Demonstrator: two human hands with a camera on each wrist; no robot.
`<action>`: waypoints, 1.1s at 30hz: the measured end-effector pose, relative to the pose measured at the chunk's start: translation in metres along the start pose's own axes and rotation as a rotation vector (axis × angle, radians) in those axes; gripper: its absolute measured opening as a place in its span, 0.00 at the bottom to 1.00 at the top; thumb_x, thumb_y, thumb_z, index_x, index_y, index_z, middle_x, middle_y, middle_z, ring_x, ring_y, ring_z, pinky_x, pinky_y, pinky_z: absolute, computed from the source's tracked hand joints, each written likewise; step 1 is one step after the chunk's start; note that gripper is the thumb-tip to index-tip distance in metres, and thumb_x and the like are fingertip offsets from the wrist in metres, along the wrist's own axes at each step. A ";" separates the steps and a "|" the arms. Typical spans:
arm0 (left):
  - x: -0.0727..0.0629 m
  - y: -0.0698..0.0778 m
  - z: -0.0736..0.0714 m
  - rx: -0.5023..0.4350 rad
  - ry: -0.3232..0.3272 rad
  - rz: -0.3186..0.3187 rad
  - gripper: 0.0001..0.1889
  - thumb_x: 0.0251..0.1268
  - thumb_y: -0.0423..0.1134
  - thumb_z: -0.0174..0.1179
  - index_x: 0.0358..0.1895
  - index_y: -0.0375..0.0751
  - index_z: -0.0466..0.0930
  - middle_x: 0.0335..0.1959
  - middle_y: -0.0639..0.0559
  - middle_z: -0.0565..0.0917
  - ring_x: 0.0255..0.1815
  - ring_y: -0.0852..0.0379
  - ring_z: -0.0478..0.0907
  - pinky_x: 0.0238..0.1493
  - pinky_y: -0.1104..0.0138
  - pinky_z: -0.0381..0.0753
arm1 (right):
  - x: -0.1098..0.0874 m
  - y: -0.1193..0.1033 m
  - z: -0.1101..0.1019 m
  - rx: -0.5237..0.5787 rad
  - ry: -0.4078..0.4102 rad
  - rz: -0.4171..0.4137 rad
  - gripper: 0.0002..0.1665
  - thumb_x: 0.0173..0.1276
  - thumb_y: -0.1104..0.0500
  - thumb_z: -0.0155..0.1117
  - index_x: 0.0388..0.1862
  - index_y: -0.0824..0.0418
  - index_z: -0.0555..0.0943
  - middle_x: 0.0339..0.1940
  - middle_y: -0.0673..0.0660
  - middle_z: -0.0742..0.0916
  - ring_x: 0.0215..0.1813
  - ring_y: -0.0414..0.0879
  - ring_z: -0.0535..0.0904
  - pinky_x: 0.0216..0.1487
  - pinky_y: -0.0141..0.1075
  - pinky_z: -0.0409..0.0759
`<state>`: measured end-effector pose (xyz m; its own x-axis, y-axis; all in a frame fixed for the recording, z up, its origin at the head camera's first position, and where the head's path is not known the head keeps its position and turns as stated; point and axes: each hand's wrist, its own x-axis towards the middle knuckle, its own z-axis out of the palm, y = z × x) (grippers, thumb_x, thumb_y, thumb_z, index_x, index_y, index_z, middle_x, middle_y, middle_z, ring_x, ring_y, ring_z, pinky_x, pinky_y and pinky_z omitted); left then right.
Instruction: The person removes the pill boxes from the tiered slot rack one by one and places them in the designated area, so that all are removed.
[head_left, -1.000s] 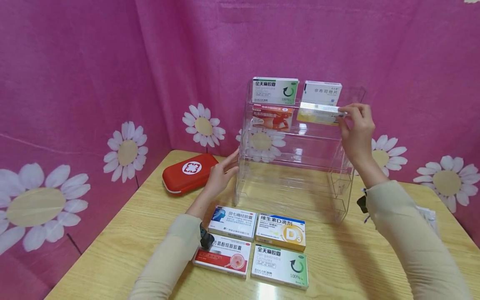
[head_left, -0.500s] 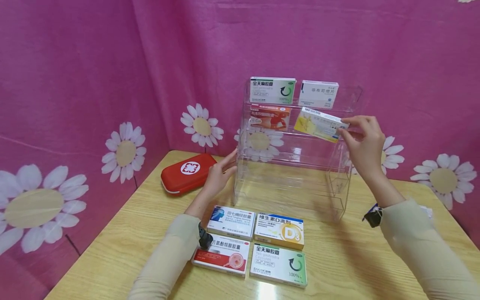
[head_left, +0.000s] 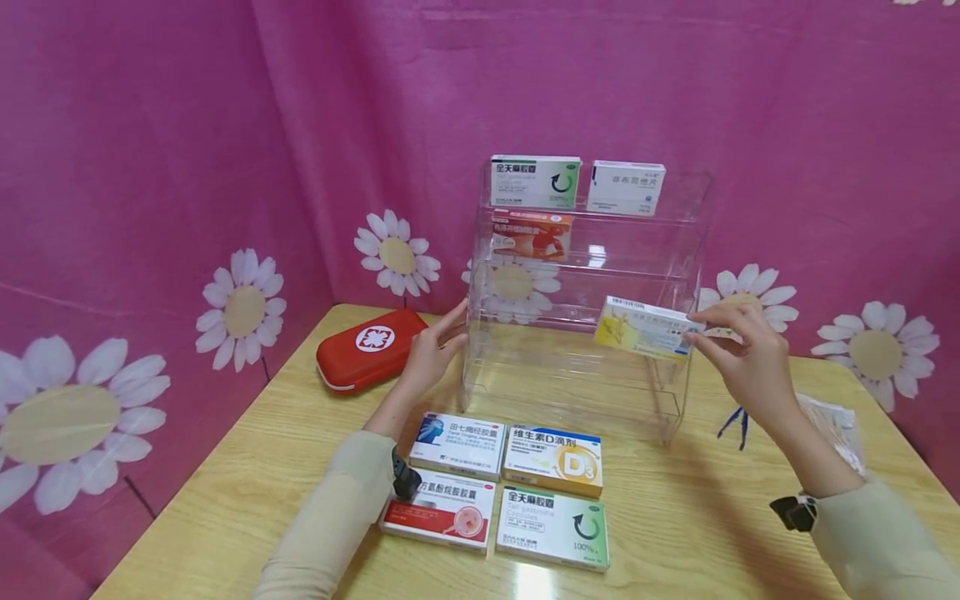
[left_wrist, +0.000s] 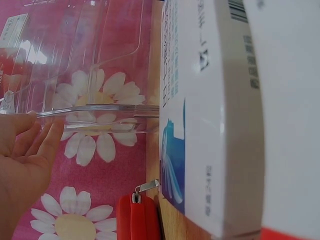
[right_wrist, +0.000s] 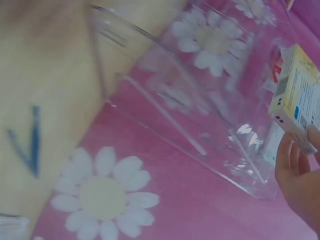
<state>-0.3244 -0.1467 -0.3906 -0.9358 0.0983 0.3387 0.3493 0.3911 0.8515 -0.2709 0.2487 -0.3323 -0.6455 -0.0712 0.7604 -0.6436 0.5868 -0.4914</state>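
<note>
My right hand (head_left: 750,354) pinches a yellow-and-white medicine box (head_left: 643,327) by its right end. The box hangs slightly tilted in front of the clear acrylic display rack (head_left: 577,367). In the right wrist view, the same medicine box (right_wrist: 298,95) shows between fingers and thumb. At the rack's left side, my left hand (head_left: 435,354) rests with extended fingers against the side panel. The rack's top tier bears a green-and-white box (head_left: 536,181) and a white box (head_left: 626,187). An orange-red box (head_left: 530,235) stands on the tier below, at the left.
On the wooden table before the rack lie a blue-and-white box (head_left: 457,446), a yellow D3 box (head_left: 554,461), a red-and-white box (head_left: 442,512) and another green-and-white box (head_left: 552,527). A red zip case (head_left: 371,350) lies left; a clear packet (head_left: 832,425) lies right.
My right hand has drawn the yellow-and-white box off the second tier and brought it down and forward. The left hand keeps its place at the rack's side.
</note>
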 end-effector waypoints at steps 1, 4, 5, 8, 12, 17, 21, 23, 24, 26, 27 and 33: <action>0.000 0.000 0.000 0.002 0.003 0.003 0.32 0.69 0.30 0.57 0.74 0.56 0.63 0.67 0.44 0.76 0.67 0.47 0.76 0.65 0.58 0.77 | -0.006 0.003 -0.002 -0.001 -0.015 -0.004 0.16 0.55 0.78 0.69 0.43 0.71 0.84 0.42 0.32 0.76 0.46 0.21 0.74 0.45 0.10 0.76; -0.001 0.000 0.001 0.012 0.015 0.014 0.32 0.69 0.30 0.57 0.74 0.54 0.64 0.66 0.43 0.77 0.66 0.47 0.76 0.65 0.57 0.77 | -0.024 0.008 -0.007 -0.011 -0.064 -0.005 0.18 0.53 0.79 0.69 0.44 0.68 0.85 0.43 0.34 0.77 0.46 0.21 0.74 0.44 0.09 0.75; -0.001 0.001 0.000 0.014 0.018 0.017 0.32 0.68 0.30 0.57 0.73 0.54 0.64 0.65 0.43 0.78 0.66 0.46 0.76 0.66 0.57 0.77 | -0.030 0.009 -0.008 -0.013 -0.076 -0.005 0.19 0.53 0.79 0.69 0.44 0.68 0.85 0.43 0.34 0.78 0.46 0.21 0.74 0.44 0.09 0.75; -0.001 0.000 0.000 0.010 0.015 0.021 0.32 0.68 0.29 0.57 0.74 0.52 0.64 0.65 0.42 0.77 0.66 0.46 0.76 0.65 0.57 0.77 | -0.045 0.012 -0.010 -0.037 -0.116 -0.009 0.20 0.52 0.79 0.70 0.44 0.65 0.85 0.43 0.37 0.79 0.46 0.21 0.74 0.43 0.09 0.75; -0.001 0.000 0.000 -0.004 0.002 0.021 0.32 0.68 0.28 0.57 0.74 0.50 0.63 0.66 0.41 0.76 0.66 0.45 0.76 0.65 0.57 0.77 | -0.063 0.016 -0.014 -0.076 -0.156 -0.025 0.19 0.51 0.78 0.71 0.41 0.63 0.86 0.41 0.39 0.81 0.43 0.22 0.73 0.39 0.09 0.75; -0.001 0.001 0.001 -0.003 0.006 0.032 0.31 0.68 0.28 0.57 0.73 0.49 0.64 0.66 0.41 0.77 0.66 0.45 0.76 0.65 0.57 0.76 | -0.080 0.021 -0.019 -0.064 -0.219 -0.020 0.19 0.51 0.78 0.71 0.40 0.61 0.86 0.40 0.41 0.81 0.38 0.27 0.72 0.36 0.12 0.76; -0.001 0.001 0.001 -0.002 0.008 0.035 0.31 0.68 0.28 0.57 0.73 0.49 0.64 0.66 0.41 0.77 0.66 0.45 0.76 0.66 0.57 0.76 | -0.092 0.028 -0.022 -0.058 -0.282 0.016 0.18 0.53 0.75 0.72 0.40 0.59 0.85 0.39 0.40 0.81 0.36 0.27 0.72 0.33 0.14 0.78; -0.001 0.001 0.001 -0.007 0.005 0.029 0.31 0.68 0.28 0.57 0.73 0.50 0.64 0.66 0.41 0.77 0.66 0.45 0.76 0.66 0.57 0.76 | -0.097 0.031 -0.022 -0.052 -0.322 0.037 0.17 0.53 0.74 0.72 0.40 0.57 0.85 0.38 0.40 0.82 0.37 0.26 0.73 0.32 0.17 0.79; -0.001 0.001 0.000 -0.008 0.004 0.026 0.31 0.68 0.28 0.57 0.74 0.50 0.64 0.66 0.41 0.77 0.66 0.45 0.76 0.66 0.57 0.76 | -0.099 0.033 -0.021 -0.045 -0.344 0.050 0.17 0.54 0.73 0.72 0.40 0.57 0.85 0.38 0.41 0.82 0.37 0.25 0.74 0.31 0.19 0.80; -0.001 0.001 -0.001 -0.008 0.000 0.022 0.32 0.68 0.28 0.57 0.74 0.50 0.64 0.66 0.41 0.76 0.67 0.46 0.76 0.66 0.57 0.76 | -0.103 0.035 -0.020 -0.036 -0.386 0.077 0.15 0.56 0.71 0.72 0.39 0.55 0.84 0.37 0.42 0.82 0.37 0.25 0.76 0.30 0.22 0.82; -0.001 0.001 -0.001 -0.006 -0.003 0.019 0.32 0.68 0.29 0.57 0.74 0.51 0.63 0.67 0.41 0.76 0.67 0.46 0.75 0.66 0.57 0.76 | -0.104 0.036 -0.019 -0.034 -0.406 0.090 0.15 0.56 0.71 0.72 0.39 0.55 0.84 0.37 0.42 0.83 0.37 0.25 0.77 0.30 0.24 0.82; -0.001 0.001 0.000 -0.011 -0.013 0.000 0.32 0.69 0.30 0.56 0.74 0.53 0.63 0.68 0.43 0.76 0.68 0.46 0.75 0.65 0.58 0.76 | -0.107 0.042 -0.017 -0.051 -0.497 0.161 0.13 0.57 0.67 0.72 0.38 0.52 0.83 0.37 0.43 0.85 0.37 0.25 0.78 0.33 0.27 0.81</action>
<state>-0.3232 -0.1466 -0.3899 -0.9364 0.1105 0.3330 0.3494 0.3808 0.8561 -0.2219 0.2948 -0.4272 -0.8598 -0.3440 0.3773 -0.5073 0.6592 -0.5551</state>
